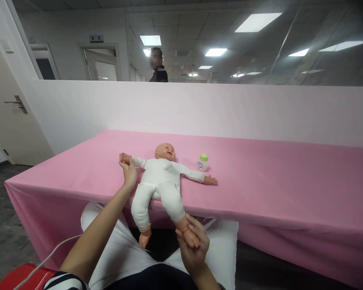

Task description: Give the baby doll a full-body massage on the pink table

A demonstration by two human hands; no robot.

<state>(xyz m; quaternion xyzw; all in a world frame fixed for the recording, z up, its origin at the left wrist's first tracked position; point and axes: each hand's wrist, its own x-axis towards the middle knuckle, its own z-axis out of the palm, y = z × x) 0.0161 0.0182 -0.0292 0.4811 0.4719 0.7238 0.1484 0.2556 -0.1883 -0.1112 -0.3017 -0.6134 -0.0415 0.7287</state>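
In the head view, the baby doll (159, 185) lies on its back on the pink-covered table (275, 185), legs over the near edge. Your left hand (128, 173) is curled closed around the doll's outstretched hand (124, 158), and your right hand (192, 245) is wrapped firmly around one doll's foot (186, 233). A small green-capped bottle (202, 162) stands just beside the doll's head

Baby doll (159, 187): one hand partly hidden by the left hand (128, 172); one foot partly covered by the right hand (192, 249). Bottle label (201, 164): print too small to read. Red object (22, 278): cut off by lower edge, kind indeterminable. Striped sleeve (65, 281): likewise cut off.
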